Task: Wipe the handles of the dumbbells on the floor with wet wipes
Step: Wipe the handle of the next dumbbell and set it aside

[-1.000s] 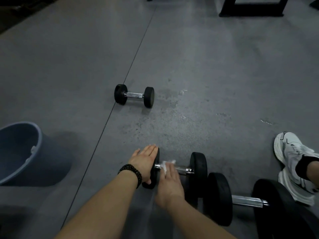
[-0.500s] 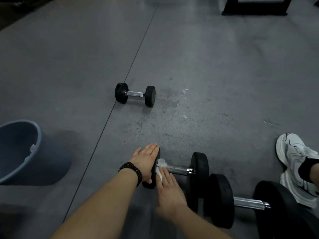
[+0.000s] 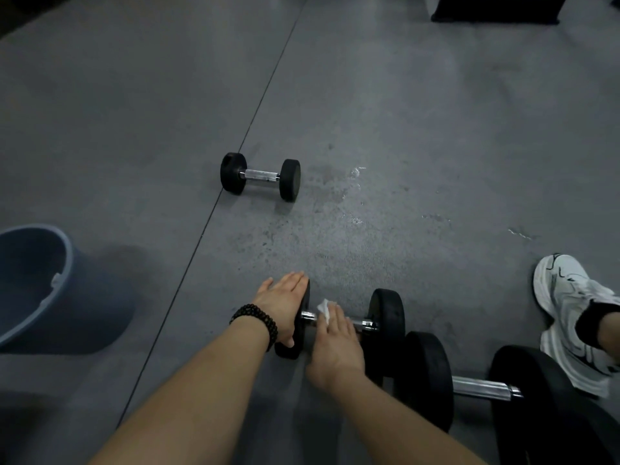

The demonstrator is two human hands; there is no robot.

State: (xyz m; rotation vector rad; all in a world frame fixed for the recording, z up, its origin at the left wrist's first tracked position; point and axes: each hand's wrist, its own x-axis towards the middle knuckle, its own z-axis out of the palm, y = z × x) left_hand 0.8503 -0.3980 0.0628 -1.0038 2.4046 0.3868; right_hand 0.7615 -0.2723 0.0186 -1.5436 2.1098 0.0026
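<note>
While the left hand [image 3: 283,303] is lying flat against the outer face of the near dumbbell [image 3: 385,317]'s left weight, its fingers [image 3: 295,280] are stretching out straight and together, gripping nothing. A black bead bracelet [image 3: 256,322] is circling that wrist. Just right of those fingers, the right hand [image 3: 335,344] is pressing a white wet wipe [image 3: 324,308] onto the chrome handle [image 3: 364,323]; its fingers [image 3: 337,318] are lying nearly straight over the bar, and whether any are curling beneath it cannot be told. A crumpled corner of the wipe is poking out past the right fingertips, close to the left weight. Touching the near dumbbell's right weight, a larger dumbbell [image 3: 426,377] is lying on the grey floor [image 3: 436,129], toward the wrist side of the right hand. Well beyond both sets of fingertips, a small dumbbell [image 3: 260,176] is resting beside a floor seam. Far left of the left fingers, a blue bucket [image 3: 67,263] is standing, and far right a white sneaker [image 3: 567,303] is showing.
</note>
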